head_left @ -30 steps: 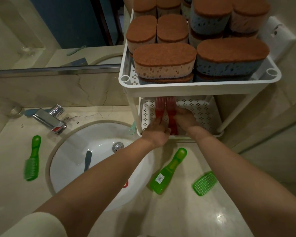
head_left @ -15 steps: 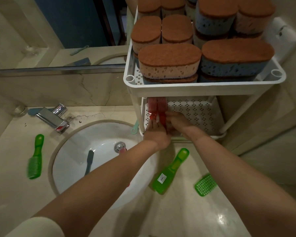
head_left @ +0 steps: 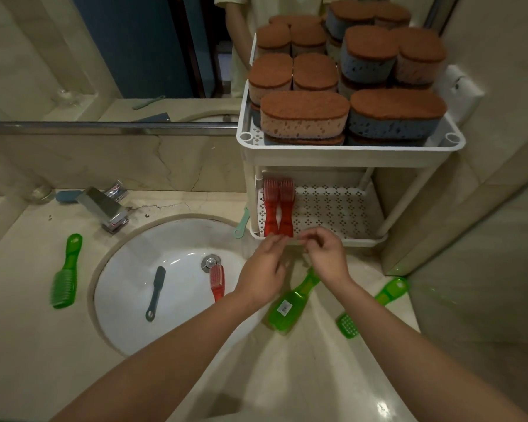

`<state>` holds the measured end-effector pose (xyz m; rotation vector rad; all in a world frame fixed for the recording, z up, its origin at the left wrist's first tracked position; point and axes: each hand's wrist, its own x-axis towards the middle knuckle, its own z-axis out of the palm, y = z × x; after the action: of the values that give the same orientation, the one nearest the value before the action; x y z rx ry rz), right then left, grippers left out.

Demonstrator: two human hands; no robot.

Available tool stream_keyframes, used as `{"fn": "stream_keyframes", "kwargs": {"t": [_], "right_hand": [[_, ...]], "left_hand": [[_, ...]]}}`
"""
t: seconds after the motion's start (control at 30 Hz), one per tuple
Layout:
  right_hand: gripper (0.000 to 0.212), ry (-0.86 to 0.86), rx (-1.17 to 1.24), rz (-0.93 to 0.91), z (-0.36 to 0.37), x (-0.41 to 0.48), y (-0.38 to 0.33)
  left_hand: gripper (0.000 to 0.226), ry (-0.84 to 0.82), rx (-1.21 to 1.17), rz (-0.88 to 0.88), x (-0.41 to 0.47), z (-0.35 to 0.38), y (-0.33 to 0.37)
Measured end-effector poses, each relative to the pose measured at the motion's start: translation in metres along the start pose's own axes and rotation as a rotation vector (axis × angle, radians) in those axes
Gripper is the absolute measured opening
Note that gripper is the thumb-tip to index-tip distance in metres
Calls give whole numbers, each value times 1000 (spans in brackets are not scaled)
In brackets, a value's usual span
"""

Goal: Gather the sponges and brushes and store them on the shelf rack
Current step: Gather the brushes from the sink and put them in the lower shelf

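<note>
Sticker [head_left: 284, 306] on green brush [head_left: 298, 291], illegible

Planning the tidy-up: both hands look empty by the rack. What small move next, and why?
Probably lower the right hand onto the green brush below it: it lies nearest on the counter, and the lower shelf has bare space beside the red brushes.

Marble counter [head_left: 28, 360] w/ sink [head_left: 180, 239], mirror [head_left: 134, 41]
</note>
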<state>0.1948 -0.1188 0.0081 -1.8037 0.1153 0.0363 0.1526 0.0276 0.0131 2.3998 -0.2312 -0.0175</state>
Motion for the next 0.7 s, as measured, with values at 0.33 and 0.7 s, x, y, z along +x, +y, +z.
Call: {"fn": "stream_keyframes", "kwargs": {"t": [0.33, 0.7], "right_hand": [[47, -473, -608, 10, 2, -51, 36], [54, -670, -1161, -300, 5, -66, 43]], "left_hand": [[47, -83, -32, -219, -57, 21, -12], [45, -286, -381, -532, -80, 39, -25]]}}
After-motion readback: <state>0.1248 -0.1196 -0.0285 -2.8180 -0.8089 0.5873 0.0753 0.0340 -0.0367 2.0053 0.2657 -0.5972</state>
